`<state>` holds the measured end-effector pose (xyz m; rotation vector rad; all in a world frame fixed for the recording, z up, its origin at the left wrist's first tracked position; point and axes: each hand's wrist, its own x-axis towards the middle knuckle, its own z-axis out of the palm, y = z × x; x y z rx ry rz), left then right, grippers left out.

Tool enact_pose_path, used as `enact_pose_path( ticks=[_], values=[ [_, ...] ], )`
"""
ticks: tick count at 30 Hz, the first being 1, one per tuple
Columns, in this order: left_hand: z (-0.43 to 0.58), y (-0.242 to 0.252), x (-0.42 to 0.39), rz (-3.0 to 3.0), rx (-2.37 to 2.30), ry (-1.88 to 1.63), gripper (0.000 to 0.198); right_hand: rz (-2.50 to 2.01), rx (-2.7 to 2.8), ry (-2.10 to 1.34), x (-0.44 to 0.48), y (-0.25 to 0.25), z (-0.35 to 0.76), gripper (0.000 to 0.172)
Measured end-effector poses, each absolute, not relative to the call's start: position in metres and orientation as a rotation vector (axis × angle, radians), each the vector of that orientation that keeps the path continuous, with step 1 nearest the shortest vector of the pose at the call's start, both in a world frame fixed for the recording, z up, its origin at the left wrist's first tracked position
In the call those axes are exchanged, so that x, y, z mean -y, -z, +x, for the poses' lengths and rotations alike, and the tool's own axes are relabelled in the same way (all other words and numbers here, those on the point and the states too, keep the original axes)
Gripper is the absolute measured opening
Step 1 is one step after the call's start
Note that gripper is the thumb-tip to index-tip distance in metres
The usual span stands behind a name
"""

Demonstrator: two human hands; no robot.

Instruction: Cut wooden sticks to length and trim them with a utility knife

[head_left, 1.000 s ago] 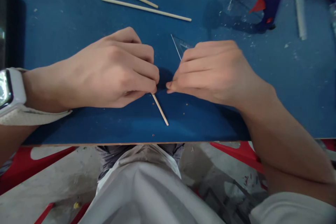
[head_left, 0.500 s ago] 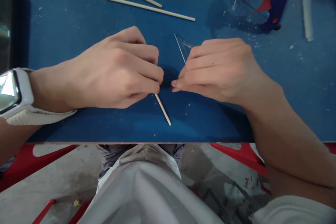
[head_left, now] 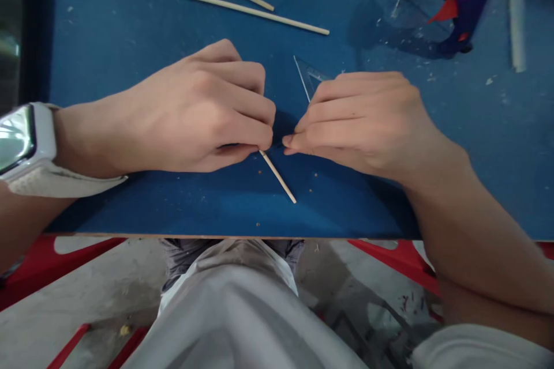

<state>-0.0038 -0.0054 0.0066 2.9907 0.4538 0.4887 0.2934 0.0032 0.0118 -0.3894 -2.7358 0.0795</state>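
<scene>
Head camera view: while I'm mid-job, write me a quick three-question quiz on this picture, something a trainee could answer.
1. True or false: the right hand grips the wooden dowel whose bare end points toward the near table edge.
2. Which item does the right hand partly cover? (a) the hot glue gun, (b) the clear set square, (c) the smartwatch.
3. How many loose dowels lie on the blue table beyond the hands?

Key:
1. False; the left hand grips it.
2. b
3. Two
</scene>
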Motion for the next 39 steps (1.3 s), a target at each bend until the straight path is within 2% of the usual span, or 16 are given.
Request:
enact_pose_path(
  ticks=[9,13,17,21,26,30,35,39],
  values=[
    [-0.001,-0.010,0.005,2.978,-0.553,-0.208,0.068,-0.314,2.710,-0.260,-0.005,-0.015,0.299,0.011],
    [0.001,-0.010,0.006,2.966,-0.573,-0.194,0.057,-0.334,2.706,-0.253,-0.001,-0.014,0.294,0.015],
    [0.000,-0.009,0.007,3.006,-0.494,-0.340,0.043,-0.330,2.711,-0.292,-0.003,-0.013,0.292,0.019],
    [-0.001,-0.010,0.006,2.972,-0.537,-0.297,0.047,-0.317,2.701,-0.424,-0.010,-0.012,0.294,0.013],
    [-0.001,-0.011,0.006,2.933,-0.520,-0.285,0.047,-0.314,2.713,-0.350,-0.012,-0.013,0.296,0.020],
    [-0.002,-0.010,0.006,3.012,-0.481,-0.326,0.047,-0.291,2.700,-0.382,-0.010,-0.013,0.293,0.011],
    [-0.003,-0.009,0.006,3.012,-0.445,-0.399,0.045,-0.299,2.765,-0.318,-0.006,-0.012,0.289,0.030],
    [-0.001,-0.009,0.004,3.036,-0.509,-0.342,0.053,-0.387,2.651,-0.422,-0.015,-0.012,0.301,0.017]
  ],
)
